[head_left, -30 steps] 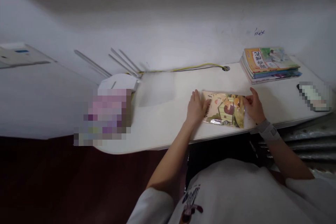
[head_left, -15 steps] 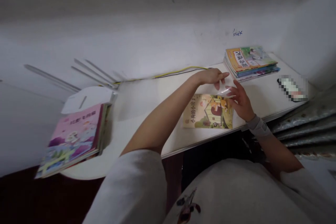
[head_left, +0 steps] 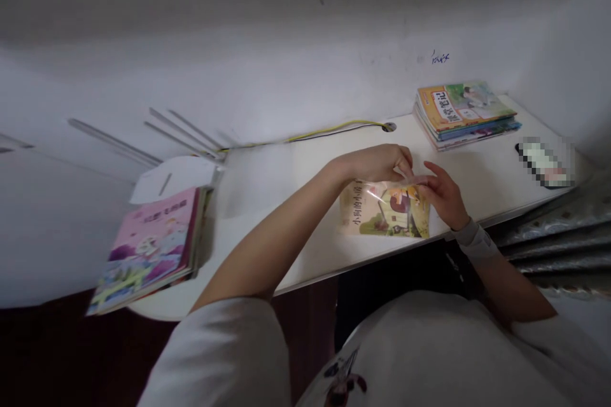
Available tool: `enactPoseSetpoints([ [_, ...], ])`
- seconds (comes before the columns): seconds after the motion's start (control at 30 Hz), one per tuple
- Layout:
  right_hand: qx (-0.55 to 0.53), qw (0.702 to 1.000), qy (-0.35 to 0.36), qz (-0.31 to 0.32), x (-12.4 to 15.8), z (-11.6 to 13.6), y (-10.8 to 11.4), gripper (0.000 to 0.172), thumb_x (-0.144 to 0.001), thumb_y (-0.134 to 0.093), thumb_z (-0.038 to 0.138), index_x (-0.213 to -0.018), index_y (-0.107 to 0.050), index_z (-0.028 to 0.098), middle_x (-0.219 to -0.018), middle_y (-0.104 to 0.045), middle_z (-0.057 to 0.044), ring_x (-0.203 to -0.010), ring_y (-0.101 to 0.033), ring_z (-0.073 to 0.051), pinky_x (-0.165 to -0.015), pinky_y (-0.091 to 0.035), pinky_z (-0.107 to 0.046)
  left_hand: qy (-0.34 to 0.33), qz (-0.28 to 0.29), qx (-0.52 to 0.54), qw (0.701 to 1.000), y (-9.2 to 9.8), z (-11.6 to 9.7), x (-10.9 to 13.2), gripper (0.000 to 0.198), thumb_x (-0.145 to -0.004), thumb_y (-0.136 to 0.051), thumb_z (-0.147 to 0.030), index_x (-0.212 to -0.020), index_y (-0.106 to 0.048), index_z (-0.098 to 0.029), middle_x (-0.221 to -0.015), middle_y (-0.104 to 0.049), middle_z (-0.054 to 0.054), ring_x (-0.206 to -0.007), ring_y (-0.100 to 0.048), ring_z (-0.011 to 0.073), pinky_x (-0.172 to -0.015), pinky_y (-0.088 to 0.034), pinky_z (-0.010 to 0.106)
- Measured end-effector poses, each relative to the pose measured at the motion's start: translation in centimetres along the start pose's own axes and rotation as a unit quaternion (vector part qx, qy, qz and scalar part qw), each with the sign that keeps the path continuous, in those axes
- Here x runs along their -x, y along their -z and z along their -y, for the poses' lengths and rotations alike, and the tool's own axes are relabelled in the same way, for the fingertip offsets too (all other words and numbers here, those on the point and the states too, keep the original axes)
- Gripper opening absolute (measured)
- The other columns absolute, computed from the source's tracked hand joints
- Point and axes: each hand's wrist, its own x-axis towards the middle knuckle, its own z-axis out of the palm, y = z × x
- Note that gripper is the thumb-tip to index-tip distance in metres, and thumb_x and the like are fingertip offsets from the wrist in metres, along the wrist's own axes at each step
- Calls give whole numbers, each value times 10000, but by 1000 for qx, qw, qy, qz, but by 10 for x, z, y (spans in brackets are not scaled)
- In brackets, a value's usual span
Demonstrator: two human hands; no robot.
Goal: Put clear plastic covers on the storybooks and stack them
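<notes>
A picture book (head_left: pixel 394 216) with a house on its cover lies on the white desk (head_left: pixel 310 254) inside a clear plastic sleeve (head_left: pixel 377 189). My left hand (head_left: pixel 382 162) reaches across over the book's far edge, its fingers pinched on the sleeve's clear film. My right hand (head_left: pixel 445 197), with a grey band at the wrist, is at the book's far right corner. The thumb side of that hand grips the same film, touching the left fingertips, while another finger stands raised. Glare and overlapping fingers partly hide the grip.
A stack of books (head_left: pixel 465 116) stands at the back right, with a phone (head_left: pixel 544 162) nearby. Another stack topped by a pink book (head_left: pixel 150 238) overhangs the desk's left end. A yellow cable (head_left: pixel 329 132) runs along the wall to a round hole (head_left: pixel 389 127).
My left hand has come down and closed its fingers on the film beside my right hand. The raised clear flap has been lowered toward the book. The view has shifted slightly.
</notes>
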Motion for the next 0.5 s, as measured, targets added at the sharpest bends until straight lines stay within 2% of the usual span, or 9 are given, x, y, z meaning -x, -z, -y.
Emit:
enactPoseSetpoints([
  [0.1,-12,1000,-26,0,3,1,0,507,-816,-639,431,-1279,-520,260,-1007,-732,-40,-925,-676,-193,-873,-546,-383,-16,10,-1,1000,-3,5,-3,208,-808,-621,-207,-947,-767,-260,-1100,-681,42,-923,-639,139,-835,-432,239],
  [0.23,22,999,-32,-2,9,-1,5,495,-811,-625,481,-1242,-558,248,-1047,-727,-47,-998,-662,-201,-905,-529,-384,17,55,-23,998,-7,6,-16,193,-798,-640,-254,-945,-760,-214,-924,-728,27,-797,-636,131,-728,-417,218],
  [0.33,151,987,-57,13,22,-7,14,376,-814,-598,474,-1091,-638,222,-968,-726,-46,-844,-675,-187,-788,-548,-344,41,59,-86,994,-13,3,-24,190,-765,-635,-207,-911,-755,-182,-860,-730,33,-745,-617,137,-671,-391,222],
  [0.4,266,961,-65,27,34,-11,20,260,-816,-585,446,-902,-666,214,-818,-707,-30,-701,-642,-169,-706,-529,-318,44,53,-112,991,-17,2,-27,187,-748,-611,-166,-871,-751,-182,-848,-727,31,-717,-603,134,-660,-381,227],
  [0.5,372,927,-44,31,47,-12,24,243,-847,-530,410,-739,-627,215,-696,-655,-26,-649,-595,-172,-678,-482,-313,37,42,-114,992,-20,3,-28,190,-737,-578,-146,-825,-740,-190,-836,-717,27,-703,-588,136,-664,-383,232],
])
